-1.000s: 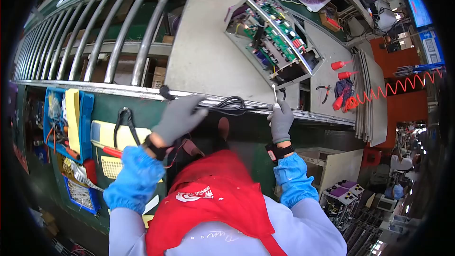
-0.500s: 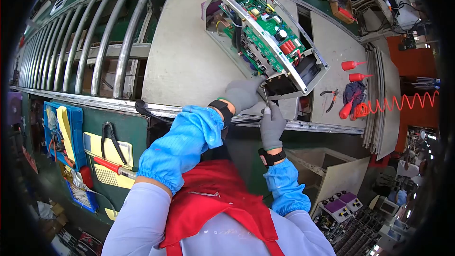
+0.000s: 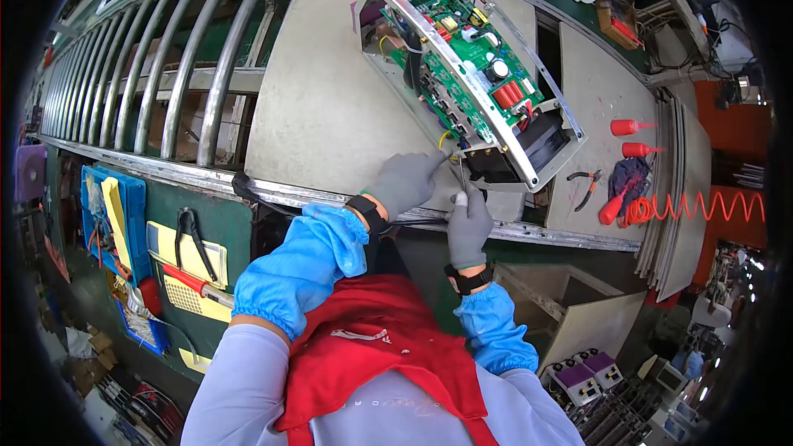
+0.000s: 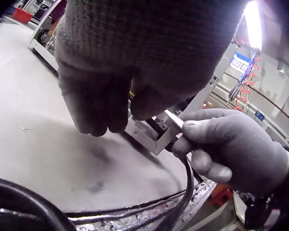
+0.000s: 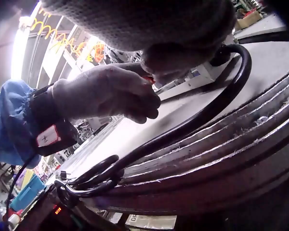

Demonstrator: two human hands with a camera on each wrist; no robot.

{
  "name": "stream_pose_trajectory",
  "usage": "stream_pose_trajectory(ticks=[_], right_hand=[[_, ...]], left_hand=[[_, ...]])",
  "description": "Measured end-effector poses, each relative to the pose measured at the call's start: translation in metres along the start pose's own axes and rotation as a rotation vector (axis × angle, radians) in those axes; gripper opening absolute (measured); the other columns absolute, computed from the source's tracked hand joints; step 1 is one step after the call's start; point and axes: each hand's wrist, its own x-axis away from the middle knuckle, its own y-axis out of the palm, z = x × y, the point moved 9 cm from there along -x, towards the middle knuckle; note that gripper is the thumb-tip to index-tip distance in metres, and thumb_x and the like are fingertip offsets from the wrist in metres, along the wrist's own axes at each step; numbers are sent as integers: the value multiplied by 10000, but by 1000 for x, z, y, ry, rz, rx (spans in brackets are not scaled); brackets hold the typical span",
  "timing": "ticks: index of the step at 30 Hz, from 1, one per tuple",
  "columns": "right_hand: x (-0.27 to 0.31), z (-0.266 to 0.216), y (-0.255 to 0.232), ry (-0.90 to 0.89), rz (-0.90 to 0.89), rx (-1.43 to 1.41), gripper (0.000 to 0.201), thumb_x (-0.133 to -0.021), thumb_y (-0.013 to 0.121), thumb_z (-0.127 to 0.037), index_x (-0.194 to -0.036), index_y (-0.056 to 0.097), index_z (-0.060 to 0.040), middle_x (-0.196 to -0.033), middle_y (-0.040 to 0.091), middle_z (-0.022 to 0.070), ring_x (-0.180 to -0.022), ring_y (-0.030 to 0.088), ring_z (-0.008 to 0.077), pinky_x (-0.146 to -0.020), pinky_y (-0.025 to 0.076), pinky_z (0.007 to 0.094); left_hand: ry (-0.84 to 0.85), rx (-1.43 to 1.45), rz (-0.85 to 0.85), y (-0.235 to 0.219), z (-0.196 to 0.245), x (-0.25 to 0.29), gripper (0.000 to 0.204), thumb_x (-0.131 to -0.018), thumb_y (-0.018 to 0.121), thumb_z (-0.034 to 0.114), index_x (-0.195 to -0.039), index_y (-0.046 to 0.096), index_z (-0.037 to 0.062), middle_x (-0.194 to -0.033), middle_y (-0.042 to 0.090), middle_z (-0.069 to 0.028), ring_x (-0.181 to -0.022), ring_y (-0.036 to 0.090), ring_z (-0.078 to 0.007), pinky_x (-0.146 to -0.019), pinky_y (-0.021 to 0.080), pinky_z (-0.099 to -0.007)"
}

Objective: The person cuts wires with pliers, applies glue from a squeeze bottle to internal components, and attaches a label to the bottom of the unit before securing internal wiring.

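Observation:
My gloved right hand (image 3: 469, 227) holds a slim metal tool (image 3: 461, 172) upright at the near corner of an open metal chassis (image 3: 498, 136). A green circuit board (image 3: 475, 58) fills the chassis. In the left wrist view the tool's pale shaft (image 4: 174, 119) sticks out past the thumb and forefinger. My gloved left hand (image 3: 405, 182) is just left of the tool, forefinger reaching to the same corner beside a yellow wire (image 3: 443, 139). I cannot tell whether its fingertips pinch anything. A black cable (image 5: 192, 122) runs along the bench edge below both hands.
Metal rollers (image 3: 223, 58) lie to the left. Pliers (image 3: 585, 188), red bottles (image 3: 632, 127) and a coiled red air hose (image 3: 702, 208) are on the right. Below the bench edge, at left, are a blue bin (image 3: 136, 248) and black-handled pliers (image 3: 192, 239).
My left hand has come right to the chassis corner, then drawn back slightly. The tool in my right hand has reached that corner. The head view has shifted, showing the chassis closer.

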Motion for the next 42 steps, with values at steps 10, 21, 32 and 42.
stream_pose_trajectory(ticks=[10,21,32,42], right_hand=[[1,-4,3,114,15,-57,276,-971,538,-141,-1194,639,-13,-1023,673,219,-915,663,384,-810,522,424],[31,-18,-18,178,-197,-150,382,-1024,519,-205,-1352,566,-14,-1136,665,136,-940,631,205,-812,515,343],[125,-163,117,111,-1171,-276,272,-967,492,-111,-1187,630,-35,-802,608,-1,-557,462,30,-479,360,201],[263,-330,271,-18,-1478,-231,377,-911,557,-135,-1242,623,34,-829,678,66,-575,568,93,-477,426,233]], left_hand=[[66,45,41,-2,17,-1,545,-862,571,143,-1402,542,209,-942,684,-124,-851,668,-323,-748,519,-460],[24,451,174,-17,10,29,475,-878,597,232,-1335,580,104,-1065,690,-214,-979,658,-406,-877,511,-479],[-767,333,905,-86,-106,388,338,-915,607,187,-1214,643,35,-1117,697,-165,-1044,674,-310,-931,526,-377],[-1004,-267,1022,-127,-186,553,438,-865,649,253,-1265,603,80,-1243,620,-126,-1258,526,-341,-1039,416,-464]])
